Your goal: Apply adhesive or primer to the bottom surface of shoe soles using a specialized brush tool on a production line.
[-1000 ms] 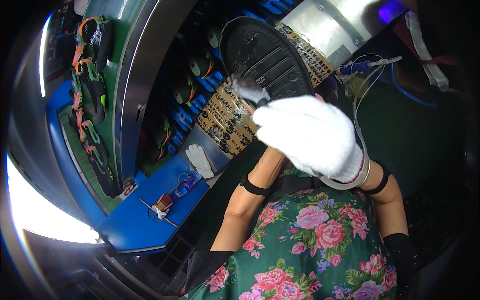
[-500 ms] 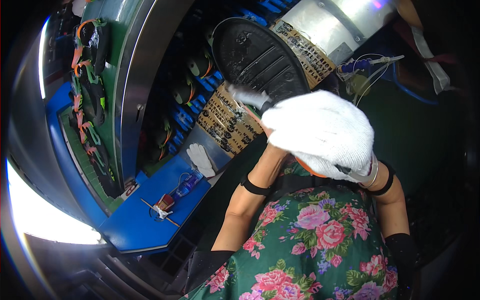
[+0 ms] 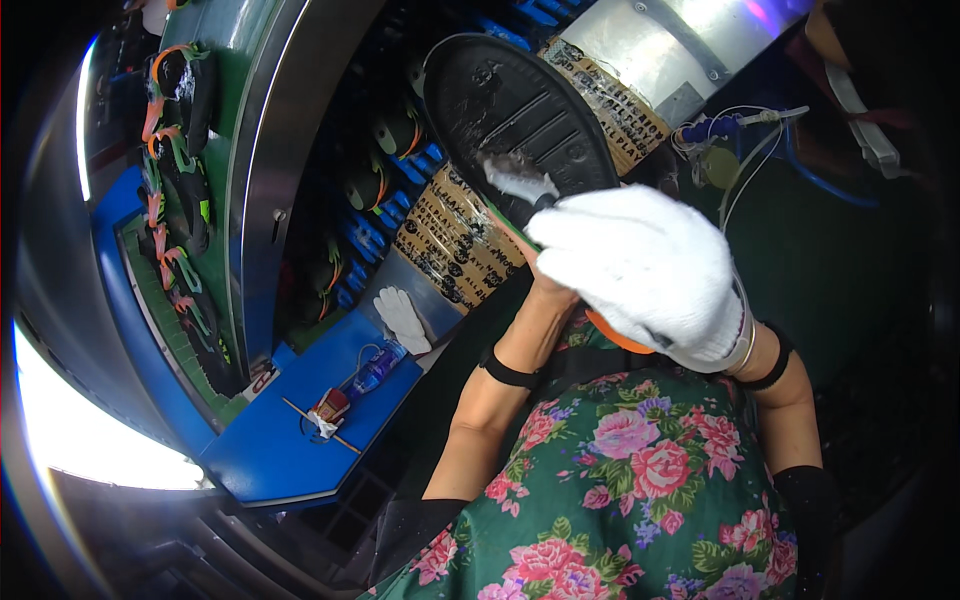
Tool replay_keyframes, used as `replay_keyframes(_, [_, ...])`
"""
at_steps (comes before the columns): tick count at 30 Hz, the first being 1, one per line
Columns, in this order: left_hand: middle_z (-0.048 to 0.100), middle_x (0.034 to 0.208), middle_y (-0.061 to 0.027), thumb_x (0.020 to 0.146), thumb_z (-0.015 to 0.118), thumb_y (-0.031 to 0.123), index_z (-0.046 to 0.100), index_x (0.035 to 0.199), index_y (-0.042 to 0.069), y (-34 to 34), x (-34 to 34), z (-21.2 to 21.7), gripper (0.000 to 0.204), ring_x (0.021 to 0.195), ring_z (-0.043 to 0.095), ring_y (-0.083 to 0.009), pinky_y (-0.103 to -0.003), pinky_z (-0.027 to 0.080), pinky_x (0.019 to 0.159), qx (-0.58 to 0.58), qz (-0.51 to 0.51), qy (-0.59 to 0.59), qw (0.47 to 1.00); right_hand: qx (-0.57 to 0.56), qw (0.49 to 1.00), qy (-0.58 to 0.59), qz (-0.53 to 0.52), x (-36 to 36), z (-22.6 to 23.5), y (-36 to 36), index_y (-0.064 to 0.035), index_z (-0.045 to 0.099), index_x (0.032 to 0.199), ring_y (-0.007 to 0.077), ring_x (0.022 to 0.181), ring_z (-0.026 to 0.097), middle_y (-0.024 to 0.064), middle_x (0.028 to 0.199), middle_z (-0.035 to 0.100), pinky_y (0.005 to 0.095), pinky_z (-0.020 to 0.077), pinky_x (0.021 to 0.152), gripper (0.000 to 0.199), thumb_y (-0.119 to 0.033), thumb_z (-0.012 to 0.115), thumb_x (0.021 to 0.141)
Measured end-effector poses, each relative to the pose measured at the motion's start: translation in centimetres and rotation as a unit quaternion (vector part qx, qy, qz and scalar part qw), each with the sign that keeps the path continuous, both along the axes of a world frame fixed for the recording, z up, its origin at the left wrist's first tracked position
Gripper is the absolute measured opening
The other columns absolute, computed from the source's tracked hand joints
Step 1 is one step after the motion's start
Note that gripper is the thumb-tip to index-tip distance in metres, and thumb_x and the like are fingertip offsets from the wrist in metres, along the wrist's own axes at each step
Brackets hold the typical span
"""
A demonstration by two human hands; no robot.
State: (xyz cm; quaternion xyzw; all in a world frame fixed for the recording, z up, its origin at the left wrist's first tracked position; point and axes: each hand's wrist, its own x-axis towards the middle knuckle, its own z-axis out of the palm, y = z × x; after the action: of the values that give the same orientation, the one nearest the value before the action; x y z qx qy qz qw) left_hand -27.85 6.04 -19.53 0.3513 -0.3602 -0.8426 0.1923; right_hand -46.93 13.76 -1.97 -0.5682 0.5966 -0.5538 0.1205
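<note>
one gloved right hand [image 3: 640,275] curls firmly round a brush [image 3: 520,180], right over the black sole [image 3: 540,105], tilted face-up, seemingly to give easy reach; the bare left hand [image 3: 549,277] sits just below, its grip hidden, can't tell.

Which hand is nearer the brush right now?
Right. The right hand grips the brush; the left hand is lower in view, mostly hidden behind the right's white glove.

This looks like a shoe workshop: black-and-orange shoes [image 3: 198,200] line up at ten o'clock, more shoes [image 3: 362,185] sit among blue supports [image 3: 366,236] toward eleven, a black sole [image 3: 540,110] shows at twelve, and a blue worktop [image 3: 260,460] stands at eight.
</note>
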Motion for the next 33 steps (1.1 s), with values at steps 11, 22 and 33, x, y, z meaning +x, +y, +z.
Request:
replay_keyframes(11, [0.055, 0.149, -0.0131, 0.095, 0.024, 0.088, 0.041, 0.157, 0.012, -0.6, -1.9, 2.0, 0.099, 0.13, 0.059, -0.0309, -0.045, 0.048, 0.114, 0.194, 0.017, 0.101, 0.976, -0.01, 0.998, 0.038, 0.044, 0.1, -1.1, 0.6, -0.006, 0.081, 0.103, 0.0301, 0.105, 0.076, 0.0117, 0.112, 0.079, 0.0411, 0.0601, 0.089, 0.023, -0.01, 0.076, 0.081])
replay_keyframes(22, [0.056, 0.144, -0.0195, 0.072, 0.032, 0.106, 0.041, 0.155, 0.005, -4.7, -5.3, 5.1, 0.131, 0.124, 0.064, -0.0362, -0.052, 0.056, 0.104, 0.172, -0.163, 0.346, 0.908, -0.027, 0.996, -0.01, 0.082, -0.5, -1.3, 0.7, -0.0066, 0.079, 0.111, 0.0282, 0.1, 0.076, 0.0105, 0.112, 0.079, 0.0387, 0.061, 0.086, 0.026, -0.01, 0.077, 0.086])
replay_keyframes(33, [0.07, 0.104, -0.0199, 0.079, 0.062, 0.087, 0.055, 0.125, 0.0, -6.3, -6.3, 7.6, 0.099, 0.1, 0.067, -0.0364, -0.05, 0.053, 0.096, 0.129, -0.102, 0.301, 0.939, -0.029, 0.99, -0.075, 0.118, -0.8, -1.2, 1.2, -0.0063, 0.08, 0.099, 0.0285, 0.096, 0.076, 0.0105, 0.105, 0.079, 0.0393, 0.0615, 0.08, 0.022, -0.006, 0.079, 0.077])
